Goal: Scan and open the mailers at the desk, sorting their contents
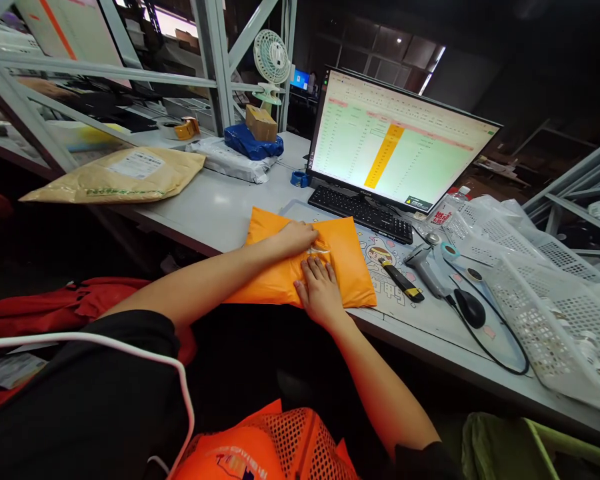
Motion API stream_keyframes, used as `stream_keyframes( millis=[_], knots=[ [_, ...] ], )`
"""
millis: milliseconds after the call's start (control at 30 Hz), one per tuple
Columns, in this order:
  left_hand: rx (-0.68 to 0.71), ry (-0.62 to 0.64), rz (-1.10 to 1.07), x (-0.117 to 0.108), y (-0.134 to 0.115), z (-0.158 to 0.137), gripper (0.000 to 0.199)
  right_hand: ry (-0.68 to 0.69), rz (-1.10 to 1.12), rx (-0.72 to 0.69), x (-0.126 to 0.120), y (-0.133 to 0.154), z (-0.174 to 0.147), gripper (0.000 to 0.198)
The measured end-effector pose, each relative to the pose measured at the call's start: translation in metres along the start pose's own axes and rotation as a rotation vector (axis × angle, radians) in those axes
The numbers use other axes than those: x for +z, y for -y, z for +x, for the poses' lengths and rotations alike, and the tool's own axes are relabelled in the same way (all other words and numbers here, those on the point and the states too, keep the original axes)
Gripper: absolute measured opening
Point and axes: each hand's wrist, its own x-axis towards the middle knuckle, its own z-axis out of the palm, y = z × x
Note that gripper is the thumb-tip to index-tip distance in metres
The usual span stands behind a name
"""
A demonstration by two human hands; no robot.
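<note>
An orange plastic mailing bag (350, 267) lies flat at the front edge of the desk, its left part jutting toward me. My left hand (296, 238) rests on its upper middle, palm down, with the fingers bent in against the plastic. Just below, my right hand (321, 288) presses on the bag with its fingers stretched out flat. Between the two hands a small glossy, creased patch (320, 251) catches the light; whether it is tape or clear film I cannot tell. A black-and-yellow utility knife (401, 280) lies right of the bag.
Behind the bag stand a keyboard (360, 212) and a monitor (400, 143). Rightward are a barcode scanner (427, 270), a mouse (469, 308) and white perforated baskets (530, 320). A tan parcel (125, 177) overhangs the left desk edge. A white cable (130, 348) crosses my left side.
</note>
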Motion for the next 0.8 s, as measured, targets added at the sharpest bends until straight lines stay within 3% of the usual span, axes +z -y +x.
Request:
stream_keyframes(
  millis=[233,433,667,800],
  knots=[
    [-0.117,-0.078,-0.065,-0.028,-0.003,0.001,0.039,-0.096,0.043,0.062,-0.022,-0.004,0.018,0.068],
    [-0.254,-0.1,-0.155,-0.05,-0.011,0.001,0.042,-0.22,-0.107,-0.008,-0.038,0.007,0.052,0.049],
    [-0.35,-0.115,-0.202,-0.053,0.005,0.004,0.042,-0.26,-0.108,-0.039,-0.041,0.013,0.063,0.025],
    [-0.393,-0.164,-0.132,-0.048,0.008,0.009,0.044,-0.225,-0.046,-0.015,-0.047,0.018,0.065,0.036]
  ],
)
